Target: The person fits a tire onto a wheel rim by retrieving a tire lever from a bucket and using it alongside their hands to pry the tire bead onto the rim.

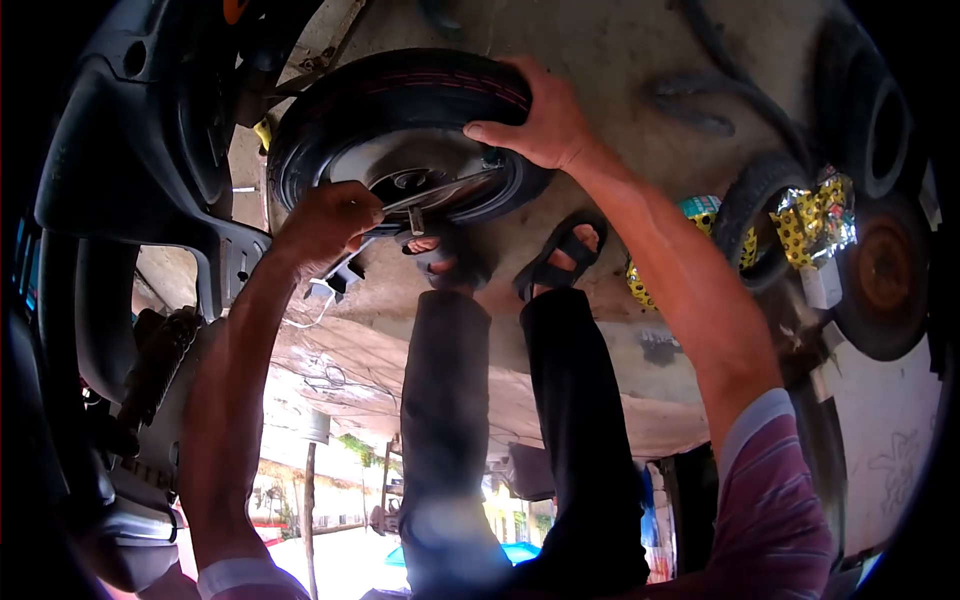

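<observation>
A black tyre [400,85] sits around a metal wheel rim [365,160], held tilted above the floor in front of my feet. My left hand [335,222] is closed in a fist around a thin tyre lever [440,190]. The lever crosses the hub, and its far end meets the rim's right edge. My right hand [540,120] grips the upper right of the tyre, thumb on the sidewall and fingers over the tread, partly hidden. A short metal stub [416,220] projects near the lever.
The dark body of a motorbike [130,170] stands close on the left. At the right lie an inner tube [740,90], a loose tyre [750,215], yellow patterned packages [815,220] and a wheel [885,275]. My sandalled foot [565,250] is just below the wheel.
</observation>
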`<state>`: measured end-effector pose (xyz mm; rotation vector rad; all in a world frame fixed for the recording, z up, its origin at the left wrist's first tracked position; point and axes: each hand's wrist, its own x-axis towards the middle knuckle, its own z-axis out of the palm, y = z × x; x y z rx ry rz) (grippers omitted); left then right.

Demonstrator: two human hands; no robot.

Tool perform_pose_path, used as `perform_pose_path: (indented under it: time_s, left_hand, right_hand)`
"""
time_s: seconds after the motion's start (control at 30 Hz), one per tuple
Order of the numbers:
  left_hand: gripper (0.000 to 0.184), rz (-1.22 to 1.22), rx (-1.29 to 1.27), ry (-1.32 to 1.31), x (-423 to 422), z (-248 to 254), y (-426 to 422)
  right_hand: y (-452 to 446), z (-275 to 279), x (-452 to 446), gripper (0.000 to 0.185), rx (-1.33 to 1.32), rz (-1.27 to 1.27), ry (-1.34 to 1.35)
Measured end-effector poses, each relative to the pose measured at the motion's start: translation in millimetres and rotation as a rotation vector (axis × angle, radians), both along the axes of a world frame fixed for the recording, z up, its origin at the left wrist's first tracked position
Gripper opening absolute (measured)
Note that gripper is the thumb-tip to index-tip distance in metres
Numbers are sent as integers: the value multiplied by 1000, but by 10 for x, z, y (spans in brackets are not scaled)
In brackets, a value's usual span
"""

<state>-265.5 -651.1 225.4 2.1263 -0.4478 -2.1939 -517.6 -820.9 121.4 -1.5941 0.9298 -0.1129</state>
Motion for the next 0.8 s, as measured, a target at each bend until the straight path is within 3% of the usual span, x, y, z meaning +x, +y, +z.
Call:
perform_pose_path:
  time_s: [0.13,0.23,0.3,0.37,0.43,0.5,0.57,0.67,0.73,0.8]
  left_hand:
    - [17,176,-129,-81,-534,123,590]
    - [22,232,-94,-272,-1372,561,713]
    - [23,377,-230,-283,-1838,530,874]
    - [22,217,-340,-325,-2296,393,1113]
    - [22,355,-228,-267,-2607,346,977]
    - [23,740,147,-79,-2831,387,816]
    - [24,571,-75,-262,-3309,79,1129]
    - [25,771,-49,-299,-3715,-143,1149]
    - [26,1048,249,-150,-3737,-133,897]
    - [26,1006,167,-117,-3861,-323,998]
  right_hand:
    - [47,-23,-15,87,4,-31,23]
    - [13,34,-29,89,-20,-6,93]
    - [-18,14,-26,90,2,-17,86]
    - [65,-41,-106,90,12,-27,82]
    - [23,-128,-169,90,-39,-12,51]
    - [47,-132,-263,90,-31,-24,12]
    - [51,-145,-306,90,-18,-26,-26]
    - [81,-161,-335,90,-2,5,-42]
    - [34,-120,-337,90,-35,66,-11]
    - [38,-133,-340,89,-45,56,-2]
